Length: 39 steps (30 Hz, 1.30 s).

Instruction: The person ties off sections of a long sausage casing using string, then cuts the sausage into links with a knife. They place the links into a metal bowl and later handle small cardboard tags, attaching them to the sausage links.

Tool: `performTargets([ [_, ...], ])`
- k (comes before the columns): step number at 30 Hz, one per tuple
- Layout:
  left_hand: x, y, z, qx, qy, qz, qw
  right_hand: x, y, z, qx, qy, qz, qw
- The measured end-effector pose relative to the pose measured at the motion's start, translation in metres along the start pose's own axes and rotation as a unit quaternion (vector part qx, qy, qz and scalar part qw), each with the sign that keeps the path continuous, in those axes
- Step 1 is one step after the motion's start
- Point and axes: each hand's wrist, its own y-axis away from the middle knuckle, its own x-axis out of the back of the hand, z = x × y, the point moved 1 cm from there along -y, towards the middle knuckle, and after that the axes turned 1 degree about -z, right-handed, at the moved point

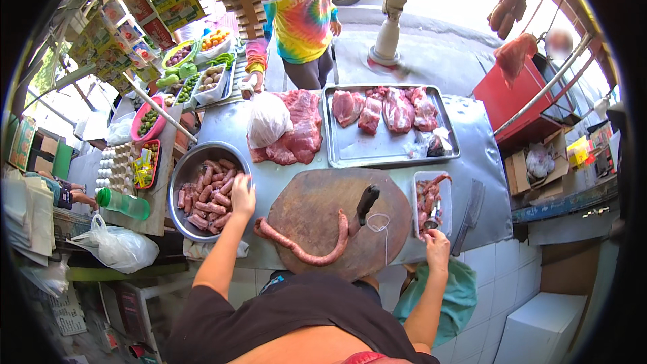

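Note:
My left hand (243, 195) is at the right rim of a steel bowl (176, 195), its fingers stretched out beside short sausages (210, 192). No sausage shows in its grasp. My right hand (437, 246) is closed at the near end of a white plastic container (419, 189) of reddish meat strips. A shiny metal piece (431, 223) is at its fingertips; what exactly the fingers grip is too small to tell. Between my hands, a long curved sausage (306, 256) lies on a round wooden chopping board (306, 195). A black-handled knife (367, 203) and a loop of white string (379, 223) are beside it.
Behind the board are a large meat slab (303, 121) with a white plastic bag (268, 120) on it and a metal tray (391, 155) of meat pieces. A cleaver (470, 212) lies right of the container. Across the table stands a person in a tie-dye shirt (303, 13).

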Motion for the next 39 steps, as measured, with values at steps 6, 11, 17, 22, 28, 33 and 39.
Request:
performTargets([
  [6,-0.002,0.112,-0.004,0.120,0.035,0.036,0.992,-0.064,-0.078,-0.011,0.106,0.052,0.048,0.992],
  [11,0.005,0.207,-0.029,0.191,-0.097,0.127,0.969,-0.123,-0.081,-0.022,0.072,0.206,-0.014,0.976],
  [17,0.023,0.371,-0.042,0.612,-0.121,-0.044,0.781,-0.143,-0.064,-0.014,0.081,0.181,-0.019,0.980],
  [22,0.038,0.453,0.031,0.738,-0.106,-0.093,0.660,-0.143,-0.067,-0.010,0.075,0.182,-0.024,0.980],
  [28,0.012,0.455,0.045,0.748,-0.052,-0.118,0.651,-0.142,-0.066,-0.012,0.101,0.178,0.004,0.979],
  [33,-0.033,0.459,-0.053,0.618,-0.117,-0.243,0.738,-0.140,-0.065,-0.018,0.109,0.212,0.025,0.971],
  [39,-0.059,0.437,-0.126,0.574,0.041,-0.201,0.793,-0.142,-0.063,-0.021,0.081,0.212,-0.001,0.974],
])
